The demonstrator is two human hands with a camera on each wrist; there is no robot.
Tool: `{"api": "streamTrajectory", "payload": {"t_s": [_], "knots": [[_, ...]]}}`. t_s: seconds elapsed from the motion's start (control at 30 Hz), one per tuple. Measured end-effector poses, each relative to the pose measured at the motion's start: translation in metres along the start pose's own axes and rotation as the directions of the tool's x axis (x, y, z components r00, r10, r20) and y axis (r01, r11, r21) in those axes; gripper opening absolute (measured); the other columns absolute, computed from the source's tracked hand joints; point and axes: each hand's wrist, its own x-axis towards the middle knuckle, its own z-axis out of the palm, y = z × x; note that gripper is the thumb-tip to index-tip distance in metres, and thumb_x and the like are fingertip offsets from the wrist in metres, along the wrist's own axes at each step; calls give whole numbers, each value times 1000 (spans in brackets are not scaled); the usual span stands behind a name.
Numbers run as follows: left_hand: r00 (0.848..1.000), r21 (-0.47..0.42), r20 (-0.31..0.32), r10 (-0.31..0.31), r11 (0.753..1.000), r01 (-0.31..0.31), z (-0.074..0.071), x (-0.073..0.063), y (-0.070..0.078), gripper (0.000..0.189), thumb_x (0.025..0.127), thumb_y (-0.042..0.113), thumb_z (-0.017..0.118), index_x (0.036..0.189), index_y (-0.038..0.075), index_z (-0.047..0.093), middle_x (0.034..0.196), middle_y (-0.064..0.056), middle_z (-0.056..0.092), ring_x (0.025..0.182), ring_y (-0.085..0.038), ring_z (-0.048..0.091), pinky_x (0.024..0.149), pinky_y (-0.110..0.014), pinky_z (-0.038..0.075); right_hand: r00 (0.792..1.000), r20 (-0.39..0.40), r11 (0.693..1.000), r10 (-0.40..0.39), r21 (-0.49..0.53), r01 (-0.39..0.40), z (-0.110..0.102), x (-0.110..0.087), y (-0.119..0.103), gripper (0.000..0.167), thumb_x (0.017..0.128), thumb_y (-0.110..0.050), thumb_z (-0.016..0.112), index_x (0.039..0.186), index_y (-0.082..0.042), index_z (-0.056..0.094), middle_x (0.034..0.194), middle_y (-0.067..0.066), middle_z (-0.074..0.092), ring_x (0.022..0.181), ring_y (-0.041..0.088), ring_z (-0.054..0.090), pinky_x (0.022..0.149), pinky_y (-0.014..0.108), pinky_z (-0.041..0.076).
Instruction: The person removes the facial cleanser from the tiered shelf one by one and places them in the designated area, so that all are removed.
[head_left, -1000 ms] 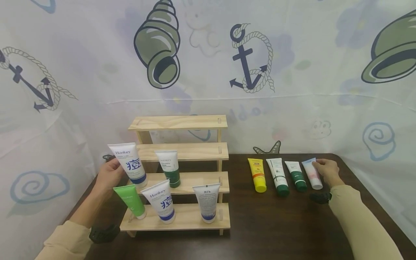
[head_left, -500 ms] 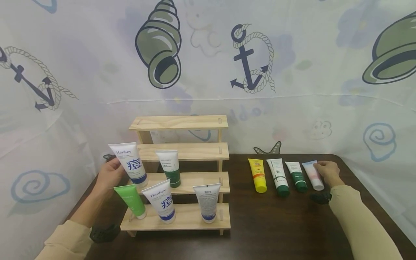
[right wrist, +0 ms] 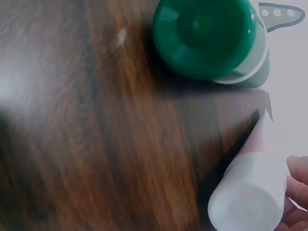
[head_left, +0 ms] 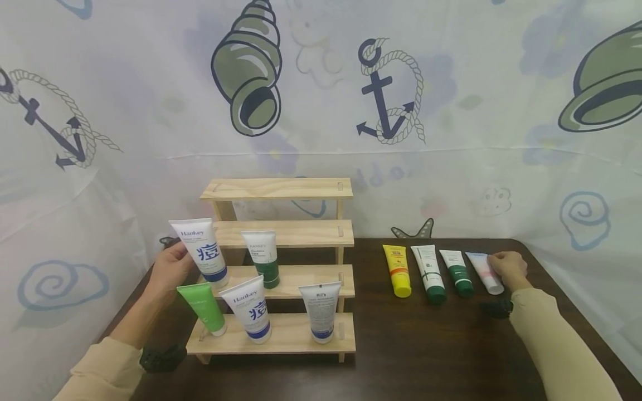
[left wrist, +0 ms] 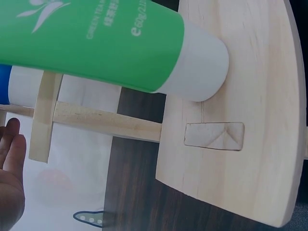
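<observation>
At the left end of the second-lowest shelf stands a white-and-blue Hankey squeeze tube. My left hand is at its left edge, with some fingers hidden behind it. The left wrist view shows two outstretched fingers below the tube's cap; their contact is out of frame. My right hand grips a pale blue-and-pink squeeze tube by its right side, on the dark table. In the right wrist view, fingers lie beside its white cap.
A four-tier wooden rack also holds a green tube, a second Hankey tube, a grey tube and a white-green tube. Yellow, white-green and smaller white-green tubes lie on the table.
The pale blue-and-pink tube has turned slightly, its cap end shifting right, and my right hand has shifted slightly with it. My left hand and its tube stay put.
</observation>
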Motion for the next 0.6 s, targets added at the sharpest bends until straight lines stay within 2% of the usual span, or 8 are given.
{"api": "streamTrajectory", "payload": {"t_s": [0.07,0.13,0.2,0.3,0.4,0.47,0.53,0.6], "knots": [[1000,-5,-2,-1,1000,1,0,0,-1,65,96,48,42,135,-5,44,136,-28,46,129,-44,38,101,-64,32,1000,-15,1000,-11,-16,11,0,-1,1,44,92,-22,45,114,16,54,106,34,56,82,37,55,58,36,49],[1000,-10,-3,-5,1000,4,0,0,-1,65,96,48,42,135,-4,44,136,-28,46,130,-45,37,102,-64,31,999,-36,1000,-21,-9,21,-1,-3,1,44,93,-22,44,116,14,54,114,34,55,95,44,53,71,45,49],[1000,-9,-5,-5,1000,5,0,0,-1,66,96,48,42,135,-4,44,136,-28,46,130,-45,36,101,-64,31,997,-69,999,-31,22,33,-2,-4,-2,46,94,-23,42,120,12,53,123,33,52,110,49,47,85,53,43],[1000,-7,-10,-2,1000,2,0,0,0,65,96,48,43,134,-4,45,135,-28,46,129,-44,37,101,-64,32,990,-129,993,-60,92,72,-3,-6,-12,46,95,-24,40,124,11,52,127,32,50,118,49,42,93,56,38],[1000,-4,-14,0,1000,0,-1,-1,1,64,96,48,43,134,-4,45,134,-29,47,128,-43,39,101,-62,33,980,-169,978,-103,161,130,-6,-10,-30,46,97,-26,39,126,9,51,124,31,52,109,42,51,82,44,47],[1000,-5,-12,3,1000,-3,-1,0,1,64,96,47,43,134,-4,45,134,-29,47,127,-43,40,101,-62,34,971,-198,961,-131,217,174,-8,-16,-46,45,98,-26,40,127,7,51,121,29,55,95,29,59,71,29,51],[1000,-7,-9,4,1000,-4,0,0,1,64,96,47,43,135,-4,44,134,-29,47,127,-43,41,101,-61,35,960,-226,932,-165,283,227,-10,-25,-65,43,98,-25,41,128,5,51,120,24,56,84,11,59,63,15,49],[1000,-10,-5,5,1000,-5,0,0,0,64,96,48,43,136,-3,44,135,-28,47,127,-43,42,101,-60,35,941,-262,888,-216,349,300,-12,-37,-86,40,98,-22,43,128,3,52,117,19,58,79,-1,54,63,8,48]]}}
